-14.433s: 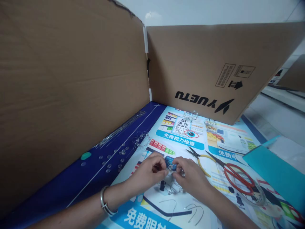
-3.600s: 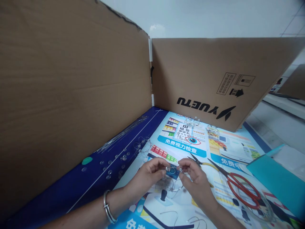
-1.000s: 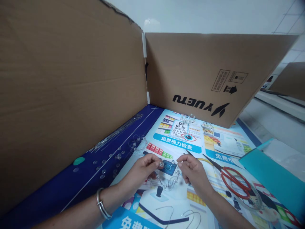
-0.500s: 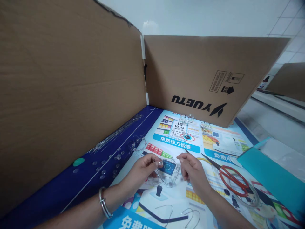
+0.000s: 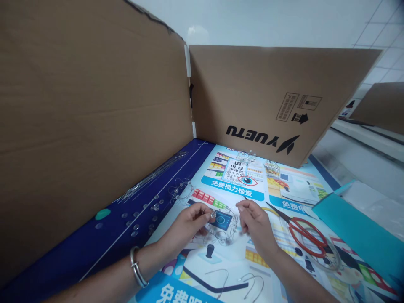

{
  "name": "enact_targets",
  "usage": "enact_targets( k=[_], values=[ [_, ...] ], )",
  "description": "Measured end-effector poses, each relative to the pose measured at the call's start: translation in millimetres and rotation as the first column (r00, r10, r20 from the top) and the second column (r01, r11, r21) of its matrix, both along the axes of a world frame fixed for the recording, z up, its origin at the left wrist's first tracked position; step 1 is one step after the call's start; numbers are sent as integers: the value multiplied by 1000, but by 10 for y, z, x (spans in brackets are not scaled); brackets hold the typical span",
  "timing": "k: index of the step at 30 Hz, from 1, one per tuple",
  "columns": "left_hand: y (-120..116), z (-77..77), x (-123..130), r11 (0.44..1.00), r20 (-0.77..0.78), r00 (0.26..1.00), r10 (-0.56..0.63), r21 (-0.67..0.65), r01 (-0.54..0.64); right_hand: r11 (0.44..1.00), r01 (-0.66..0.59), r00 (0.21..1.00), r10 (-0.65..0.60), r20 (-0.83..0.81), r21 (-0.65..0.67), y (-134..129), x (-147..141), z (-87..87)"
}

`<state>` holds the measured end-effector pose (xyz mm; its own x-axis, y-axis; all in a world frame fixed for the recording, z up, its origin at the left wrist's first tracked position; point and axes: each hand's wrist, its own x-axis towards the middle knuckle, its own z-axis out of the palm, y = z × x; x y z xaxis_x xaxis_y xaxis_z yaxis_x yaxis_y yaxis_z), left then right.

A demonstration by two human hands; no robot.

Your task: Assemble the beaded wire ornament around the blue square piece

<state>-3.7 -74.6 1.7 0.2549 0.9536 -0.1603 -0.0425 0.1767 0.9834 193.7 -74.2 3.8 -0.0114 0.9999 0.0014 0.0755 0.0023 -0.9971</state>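
My left hand (image 5: 192,221), with a silver bangle on the wrist, pinches a clear bead (image 5: 213,215) at the edge of a beaded wire ring (image 5: 225,242). The ring hangs open to the right of those fingers, with several clear beads along its thin wire. Just past the ring's right side is my right hand (image 5: 257,223), thumb and forefinger pressed together; whatever may be between them is too fine to make out. Cut bent wires (image 5: 222,280) lie on the printed sheet below. Loose clear beads (image 5: 135,227) are scattered on the blue strip at left.
Red-handled scissors (image 5: 307,237) lie right of my right hand, near a teal folder (image 5: 356,229). Straight wires (image 5: 151,176) run along the left cardboard wall (image 5: 94,105). Other beaded wire pieces (image 5: 246,158) rest before the back cardboard panel (image 5: 252,88). A green disc (image 5: 102,214) sits at left.
Both hands keep almost the same pose at the ring. My right fingertips have shifted very slightly, and the whole view has moved a little.
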Motion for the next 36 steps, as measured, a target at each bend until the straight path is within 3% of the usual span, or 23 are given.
enact_targets(
  k=[7, 20, 36],
  values=[
    [-12, 58, -8, 1000, -84, 996, -20, -3, 20, 1000, 16, 999, -17, 33, 17, -22, -20, 30],
    [42, -37, -49, 996, -253, 967, 1, 91, 22, 994, -32, 997, 24, 78, 108, -4, 10, -30],
    [58, -27, -45, 995, -224, 974, -23, 88, 44, 996, -7, 997, 1, 74, 84, 2, 17, -42]
  ],
)
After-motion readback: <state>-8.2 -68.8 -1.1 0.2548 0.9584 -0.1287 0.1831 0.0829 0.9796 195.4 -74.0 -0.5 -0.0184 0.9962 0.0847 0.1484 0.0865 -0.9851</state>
